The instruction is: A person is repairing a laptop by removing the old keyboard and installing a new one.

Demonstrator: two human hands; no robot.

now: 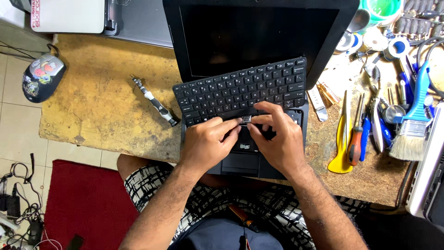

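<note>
Both hands, left hand (206,141) and right hand (276,139), meet at the near edge of a loose black keyboard (240,91), tilted above an open laptop (259,32). Fingertips pinch a small connector (246,120). A screwdriver (155,102) lies left on the counter (101,102).

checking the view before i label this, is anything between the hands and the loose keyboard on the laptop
Nothing visible. Both hands, left hand and right hand, already rest at the front edge of the keyboard, fingertips meeting at a small silvery part.

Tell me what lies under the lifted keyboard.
Under the keyboard sits the dark laptop base. The left hand and right hand pinch a small part at its front edge, hiding most of the opening.
</note>
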